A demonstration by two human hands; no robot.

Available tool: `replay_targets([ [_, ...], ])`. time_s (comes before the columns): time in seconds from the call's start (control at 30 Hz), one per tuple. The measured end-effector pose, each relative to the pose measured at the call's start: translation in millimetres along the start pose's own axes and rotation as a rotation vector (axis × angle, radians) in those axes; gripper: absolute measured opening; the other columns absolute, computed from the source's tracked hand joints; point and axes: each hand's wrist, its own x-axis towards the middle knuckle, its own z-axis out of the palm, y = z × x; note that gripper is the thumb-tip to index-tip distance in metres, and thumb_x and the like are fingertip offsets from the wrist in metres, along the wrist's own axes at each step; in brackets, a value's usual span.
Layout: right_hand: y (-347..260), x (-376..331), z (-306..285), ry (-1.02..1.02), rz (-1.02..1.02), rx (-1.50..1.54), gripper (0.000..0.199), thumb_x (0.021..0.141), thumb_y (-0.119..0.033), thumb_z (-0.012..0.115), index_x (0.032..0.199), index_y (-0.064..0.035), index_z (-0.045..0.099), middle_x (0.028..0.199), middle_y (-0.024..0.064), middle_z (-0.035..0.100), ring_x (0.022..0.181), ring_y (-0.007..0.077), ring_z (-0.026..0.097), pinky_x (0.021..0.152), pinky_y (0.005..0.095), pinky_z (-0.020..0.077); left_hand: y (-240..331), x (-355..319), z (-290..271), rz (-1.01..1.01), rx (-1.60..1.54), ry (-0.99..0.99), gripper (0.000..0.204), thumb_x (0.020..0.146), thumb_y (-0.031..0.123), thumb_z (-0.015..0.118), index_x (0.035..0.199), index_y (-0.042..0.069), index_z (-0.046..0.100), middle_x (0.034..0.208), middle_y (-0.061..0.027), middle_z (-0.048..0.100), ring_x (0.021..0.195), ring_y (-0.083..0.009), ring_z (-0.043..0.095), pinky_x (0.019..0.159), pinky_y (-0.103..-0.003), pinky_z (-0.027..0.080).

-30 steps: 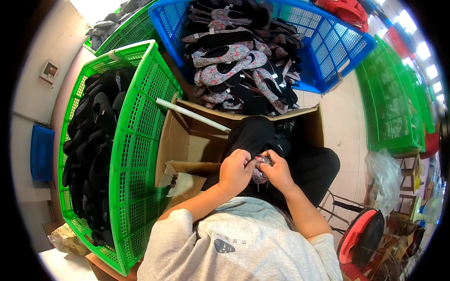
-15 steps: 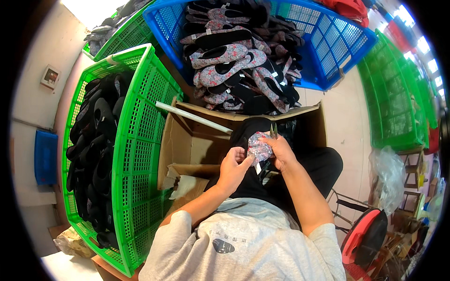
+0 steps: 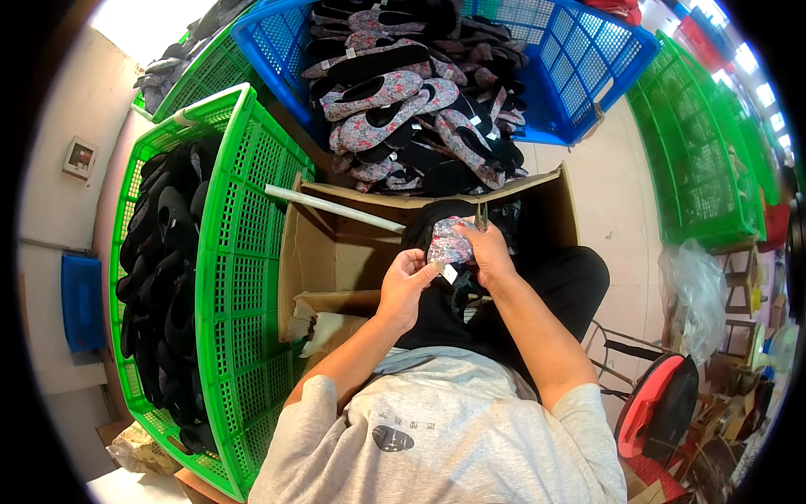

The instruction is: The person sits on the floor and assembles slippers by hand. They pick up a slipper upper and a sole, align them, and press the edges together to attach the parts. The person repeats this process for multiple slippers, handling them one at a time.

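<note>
A floral grey-and-red fabric slipper (image 3: 450, 240) is held between both hands above my lap, with only part of it showing. My left hand (image 3: 403, 292) pinches its lower edge, close to a small white tag (image 3: 449, 274). On the other side, my right hand (image 3: 490, 254) is closed on the slipper, its thumb lying over the fabric. Pointed metal blades, apparently thread snips (image 3: 481, 217), stick up from the right hand; their grip is hidden by the fingers.
An open cardboard box (image 3: 336, 252) sits before me, a white tube (image 3: 332, 207) across it. Beyond is a blue crate (image 3: 579, 139) beside piled floral slippers (image 3: 382, 118). At left, a green crate (image 3: 252, 336) holds black slippers (image 3: 172, 269). Green crates (image 3: 688, 160) stand at right.
The whole view has shifted slightly. The slipper is tilted a little differently between my hands, and its white tag now lies just beside the left fingertips. Both hands keep their hold.
</note>
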Motion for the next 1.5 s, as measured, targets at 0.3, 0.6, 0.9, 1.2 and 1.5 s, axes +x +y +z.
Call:
replay_targets([
  [0.3,19.6,1.4,3.7,0.089,-0.306,-0.218,0.013,0.086,-0.006,0.07,0.095,-0.0004,0.063,0.083,0.003,0.065,0.073,0.0092,0.059,0.066,0.0271,0.0487,-2.7,-3.6,2.8,-0.039,-0.003,0.128,0.02,0.088,0.006,0.072,0.1,0.007,0.056,0.091,0.0002,0.063,0.075,-0.0063,0.056,0.065,-0.02,0.043],
  [0.6,25.2,-23.1,16.1,0.173,-0.489,-0.339,0.014,0.091,-0.012,0.068,0.097,0.0,0.063,0.084,0.0015,0.064,0.077,0.0089,0.057,0.072,0.0258,0.0479,-9.7,-3.8,11.7,0.796,0.865,0.29,0.025,0.068,-0.01,0.067,0.077,0.003,0.048,0.072,-0.008,0.044,0.063,-0.0214,0.047,0.059,-0.033,0.041],
  [0.9,34.1,-57.4,0.9,0.014,-0.514,-0.283,0.023,0.1,-0.021,0.059,0.111,-0.0006,0.055,0.088,0.0017,0.059,0.074,0.0082,0.053,0.07,0.0246,0.0469,29.6,6.3,4.1,1.132,1.214,0.205,0.033,0.056,-0.009,0.068,0.075,0.006,0.046,0.075,-0.0113,0.049,0.073,-0.0349,0.052,0.065,-0.044,0.043],
  [1.2,20.8,-78.7,0.0,-0.078,-0.187,-0.053,0.03,0.096,-0.024,0.066,0.114,-0.0067,0.05,0.083,-0.0003,0.059,0.063,0.0048,0.052,0.048,0.0186,0.0382,32.5,-2.5,12.4,1.048,1.229,-0.004,0.032,0.066,-0.004,0.069,0.095,0.004,0.061,0.108,-0.0157,0.064,0.102,-0.0368,0.061,0.089,-0.041,0.05],
  [1.5,3.2,-76.3,-10.0,-0.107,-0.024,-0.091,0.021,0.102,-0.019,0.054,0.118,-0.0059,0.051,0.079,0.0053,0.063,0.055,0.0089,0.058,0.038,0.0201,0.0351,33.4,-11.1,25.9,0.947,1.399,-0.001,0.029,0.069,0.021,0.082,0.097,0.014,0.076,0.118,-0.018,0.062,0.11,-0.0363,0.06,0.094,-0.044,0.049],
])
